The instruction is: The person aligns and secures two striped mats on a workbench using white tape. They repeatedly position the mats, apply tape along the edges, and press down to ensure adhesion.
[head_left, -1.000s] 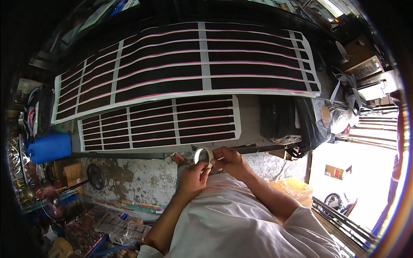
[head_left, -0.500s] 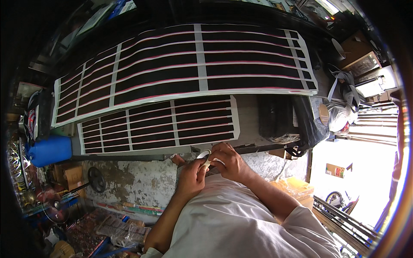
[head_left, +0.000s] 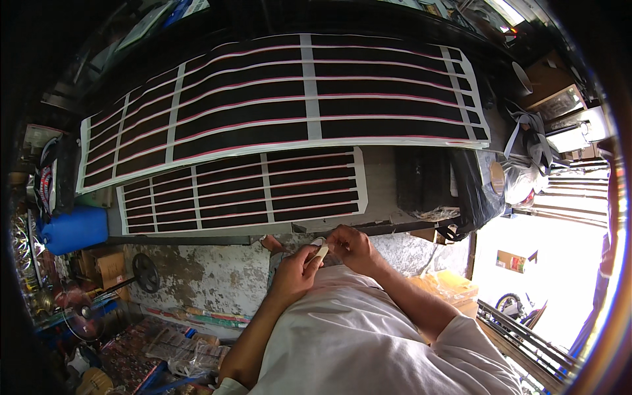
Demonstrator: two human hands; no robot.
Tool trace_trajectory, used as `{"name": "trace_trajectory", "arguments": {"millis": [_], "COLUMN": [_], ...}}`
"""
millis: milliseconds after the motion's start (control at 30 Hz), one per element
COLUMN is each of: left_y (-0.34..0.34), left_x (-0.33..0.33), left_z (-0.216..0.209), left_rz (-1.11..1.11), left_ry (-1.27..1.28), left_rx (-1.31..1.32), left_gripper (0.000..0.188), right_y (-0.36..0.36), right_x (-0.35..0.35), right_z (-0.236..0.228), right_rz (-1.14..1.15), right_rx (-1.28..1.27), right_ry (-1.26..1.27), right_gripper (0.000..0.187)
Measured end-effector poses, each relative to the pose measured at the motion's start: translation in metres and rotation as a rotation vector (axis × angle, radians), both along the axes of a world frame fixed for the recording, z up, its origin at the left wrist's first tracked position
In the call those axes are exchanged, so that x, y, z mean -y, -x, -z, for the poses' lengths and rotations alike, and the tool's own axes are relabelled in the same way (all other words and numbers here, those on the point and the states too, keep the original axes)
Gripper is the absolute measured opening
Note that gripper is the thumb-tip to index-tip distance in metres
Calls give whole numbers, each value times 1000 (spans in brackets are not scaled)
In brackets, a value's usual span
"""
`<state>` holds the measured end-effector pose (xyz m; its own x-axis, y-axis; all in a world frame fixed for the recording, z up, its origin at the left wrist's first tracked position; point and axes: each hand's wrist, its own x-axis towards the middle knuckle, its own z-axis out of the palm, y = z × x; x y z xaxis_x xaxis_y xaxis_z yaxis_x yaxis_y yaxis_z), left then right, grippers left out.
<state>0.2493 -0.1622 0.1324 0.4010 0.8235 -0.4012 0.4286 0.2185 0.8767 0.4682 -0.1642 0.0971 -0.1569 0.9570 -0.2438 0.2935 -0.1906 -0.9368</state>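
Close in front of my shirt, my left hand (head_left: 296, 271) is closed round a small cream-coloured roll of tape (head_left: 320, 253), held tilted. Right beside it, my right hand (head_left: 353, 250) is bent with thumb and fingers pinched together close to the roll's upper edge. What lies between those fingertips is too small to make out. Both hands are just off the table's near edge. Beyond them lie a smaller black sheet (head_left: 306, 214) and a longer stack of black sheets (head_left: 243, 104), both crossed by pale strips with thin red lines.
The grey table (head_left: 378, 191) holds black plastic-wrapped bundles (head_left: 471, 187) on the right. A blue container (head_left: 76, 230) is at the left, near a fan (head_left: 85, 313). A yellowish wrapped box (head_left: 444, 286) stands low on the right, beside metal bars (head_left: 526, 342).
My right hand has shifted slightly right and down, opening a small gap from my left hand. The white loop that stood up between the hands now shows less, and more of the roll's side shows.
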Motion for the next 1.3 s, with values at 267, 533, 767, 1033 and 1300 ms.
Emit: {"name": "trace_trajectory", "arguments": {"millis": [267,533,767,1033,1300], "left_y": [-1,-59,-80,-81,-81], "left_x": [-13,-40,-51,-50,-51], "left_z": [-16,-2,14,22,21], "left_rz": [105,175,220,192,173], "left_ry": [232,328,260,290,322], "left_rx": [225,580,438,412,457], "left_gripper": [25,43,47,47,47], "right_y": [-54,-95,-67,-63,-59], "right_x": [-72,-228,-249,-250,-248], "right_z": [7,99,33,26,11], "right_rz": [-21,154,59,29,-20], "right_rx": [229,826,934,1095,1021], "right_ry": [-197,-453,-412,-703,-702], "right_gripper": [25,58,61,42,43]}}
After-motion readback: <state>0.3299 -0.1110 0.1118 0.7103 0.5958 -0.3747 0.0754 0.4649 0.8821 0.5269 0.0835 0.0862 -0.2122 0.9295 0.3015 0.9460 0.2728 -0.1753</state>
